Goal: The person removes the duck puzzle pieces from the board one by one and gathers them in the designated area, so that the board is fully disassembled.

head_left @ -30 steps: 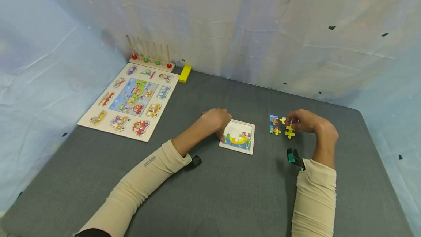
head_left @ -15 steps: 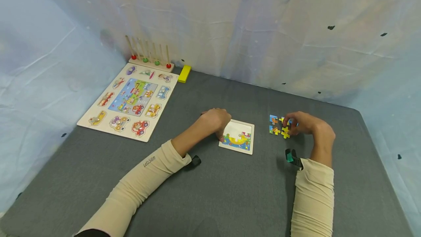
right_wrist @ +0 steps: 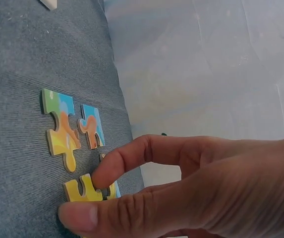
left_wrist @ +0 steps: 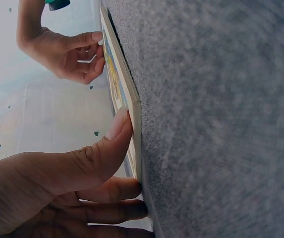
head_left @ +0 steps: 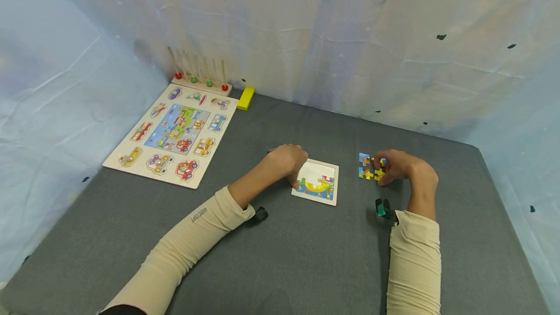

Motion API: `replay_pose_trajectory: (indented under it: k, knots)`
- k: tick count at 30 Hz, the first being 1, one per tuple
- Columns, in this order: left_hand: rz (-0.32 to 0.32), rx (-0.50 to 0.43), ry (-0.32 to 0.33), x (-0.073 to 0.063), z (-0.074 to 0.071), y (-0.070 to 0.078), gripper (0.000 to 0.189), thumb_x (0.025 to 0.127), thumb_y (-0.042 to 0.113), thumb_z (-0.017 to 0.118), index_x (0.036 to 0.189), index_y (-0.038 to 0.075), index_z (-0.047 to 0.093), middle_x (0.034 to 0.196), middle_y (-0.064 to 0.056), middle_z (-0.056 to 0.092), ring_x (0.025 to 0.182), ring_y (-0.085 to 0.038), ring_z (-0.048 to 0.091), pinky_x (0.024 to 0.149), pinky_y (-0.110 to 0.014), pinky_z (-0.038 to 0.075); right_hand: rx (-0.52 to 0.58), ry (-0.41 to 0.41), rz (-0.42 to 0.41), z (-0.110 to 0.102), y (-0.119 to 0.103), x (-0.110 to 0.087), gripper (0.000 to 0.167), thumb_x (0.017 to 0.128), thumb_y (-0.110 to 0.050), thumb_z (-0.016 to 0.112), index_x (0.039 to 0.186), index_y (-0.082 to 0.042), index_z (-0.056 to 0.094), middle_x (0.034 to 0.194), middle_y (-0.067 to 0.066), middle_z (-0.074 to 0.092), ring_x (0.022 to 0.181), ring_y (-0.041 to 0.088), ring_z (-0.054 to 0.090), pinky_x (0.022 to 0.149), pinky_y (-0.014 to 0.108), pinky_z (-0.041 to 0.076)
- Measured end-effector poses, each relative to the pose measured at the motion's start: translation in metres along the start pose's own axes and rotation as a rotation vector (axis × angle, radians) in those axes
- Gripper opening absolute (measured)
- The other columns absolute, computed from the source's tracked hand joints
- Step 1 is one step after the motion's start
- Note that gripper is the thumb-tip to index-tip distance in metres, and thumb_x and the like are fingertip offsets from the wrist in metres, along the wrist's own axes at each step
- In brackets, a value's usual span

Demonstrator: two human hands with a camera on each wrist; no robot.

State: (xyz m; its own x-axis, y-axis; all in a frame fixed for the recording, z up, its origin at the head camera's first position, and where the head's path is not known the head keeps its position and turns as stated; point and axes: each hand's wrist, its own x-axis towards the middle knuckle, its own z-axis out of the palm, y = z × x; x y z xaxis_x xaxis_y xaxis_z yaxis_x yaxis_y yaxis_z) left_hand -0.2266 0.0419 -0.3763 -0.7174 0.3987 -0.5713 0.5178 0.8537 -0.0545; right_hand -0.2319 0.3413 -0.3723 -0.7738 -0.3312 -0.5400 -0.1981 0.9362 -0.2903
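In the head view my left hand (head_left: 286,159) holds the left side of a small square puzzle board (head_left: 314,201), its lower part filled with a yellow and blue picture. The left wrist view has the left thumb on the board's frame (left_wrist: 136,134) and the other fingers along its edge. To the right, my right hand (head_left: 400,165) pinches a yellow jigsaw piece (right_wrist: 85,192) between thumb and index finger, low over the table. Beside it lie a blue and orange piece (right_wrist: 92,126) and a green, orange and yellow piece (right_wrist: 62,134). Another piece is partly hidden behind the index finger.
A large peg puzzle board (head_left: 150,159) with vehicle shapes lies at the left. Behind it stands a wooden rack (head_left: 201,85) of upright pegs with red and green beads, near a yellow block (head_left: 246,98). A pale cloth wall (head_left: 350,52) borders the grey table (head_left: 280,256).
My right hand has shifted left with the yellow jigsaw piece, bringing it closer to the two loose pieces there. The left hand and the small puzzle board have stayed put.
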Motion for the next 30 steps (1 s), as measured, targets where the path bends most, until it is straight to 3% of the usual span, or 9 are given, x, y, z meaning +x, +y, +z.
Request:
replay_pose_trajectory:
  k: [9,20,30]
  knots:
    - [-0.014,-0.007,-0.022,0.001,-0.001,0.000,0.085,0.083,0.050,0.086,0.152,0.010,0.054,0.150,-0.014,0.059,0.143,-0.041,0.054,0.107,-0.068,0.053,0.009,-0.014,0.000,0.000,-0.001,-0.001,0.035,0.086,-0.010,0.085,0.111,-0.006,0.060,0.088,0.007,0.061,0.079,0.019,0.055,0.070,0.030,0.045]
    - [-0.006,-0.005,-0.001,0.001,0.000,0.000,0.086,0.082,0.050,0.087,0.151,0.009,0.055,0.149,-0.016,0.059,0.142,-0.043,0.055,0.107,-0.068,0.054,0.017,-0.019,0.001,-0.001,0.000,-0.004,0.036,0.088,-0.011,0.083,0.114,-0.008,0.059,0.091,0.008,0.063,0.082,0.019,0.056,0.072,0.030,0.046]
    - [-0.010,0.009,-0.002,0.001,0.000,0.000,0.086,0.082,0.052,0.086,0.150,0.009,0.055,0.149,-0.016,0.060,0.142,-0.042,0.055,0.106,-0.067,0.055,0.005,0.060,-0.038,-0.008,-0.007,-0.016,0.041,0.088,-0.011,0.083,0.119,-0.003,0.057,0.092,0.011,0.064,0.081,0.020,0.058,0.069,0.031,0.049]
